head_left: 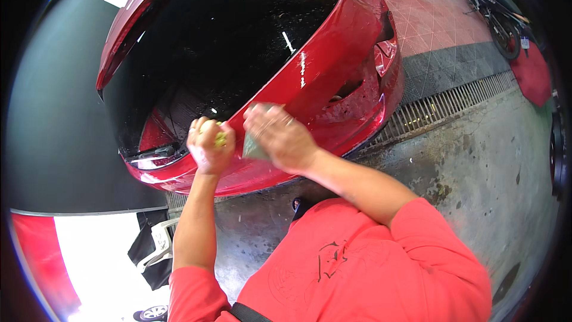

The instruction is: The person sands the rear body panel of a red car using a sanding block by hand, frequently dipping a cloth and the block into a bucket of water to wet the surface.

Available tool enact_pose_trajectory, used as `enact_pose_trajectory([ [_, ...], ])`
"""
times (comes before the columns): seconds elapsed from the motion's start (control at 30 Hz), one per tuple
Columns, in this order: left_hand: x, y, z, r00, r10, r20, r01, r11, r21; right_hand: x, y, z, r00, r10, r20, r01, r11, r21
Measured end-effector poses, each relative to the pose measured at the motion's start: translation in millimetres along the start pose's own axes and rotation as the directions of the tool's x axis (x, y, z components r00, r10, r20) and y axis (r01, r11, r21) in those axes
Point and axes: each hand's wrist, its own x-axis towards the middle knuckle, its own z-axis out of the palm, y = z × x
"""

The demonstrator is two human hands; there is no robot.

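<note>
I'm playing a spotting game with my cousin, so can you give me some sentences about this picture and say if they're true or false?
1. The left hand clutches something yellow-green. True.
2. The car is blue. False: it is red.
3. The right hand is down by the person's waist. False: it is at the car, with a flat greyish-green thing showing under it.
4. A motorcycle is at the upper right. True.

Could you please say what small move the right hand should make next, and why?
Probably, the right hand should slide its flat grey-green pad slightly along the red car body: its fingers lie over the pad, which seems to rest against the car, while the left hand is closed around what looks like a yellowish cloth.
</note>
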Motion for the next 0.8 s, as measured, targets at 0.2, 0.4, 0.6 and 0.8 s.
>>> enact_pose_trajectory([
  [0.2, -35, -18, -16, 0.985, -0.125, -0.117, 0.133, 0.989, 0.069, 10, 133, -67, 0.981, 0.136, -0.141, -0.167, 0.955, -0.244],
  [0.4, -33, -14, -12, 0.984, -0.136, -0.112, 0.144, 0.987, 0.069, 19, 129, -62, 0.957, 0.212, -0.197, -0.256, 0.938, -0.233],
  [0.6, -32, -15, -13, 0.982, -0.152, -0.108, 0.158, 0.986, 0.054, 24, 127, -76, 0.973, 0.209, -0.098, -0.222, 0.963, -0.150],
  [0.8, -35, -16, -8, 0.979, -0.167, -0.112, 0.176, 0.982, 0.066, 35, 112, -57, 0.923, 0.356, -0.144, -0.383, 0.880, -0.279],
])
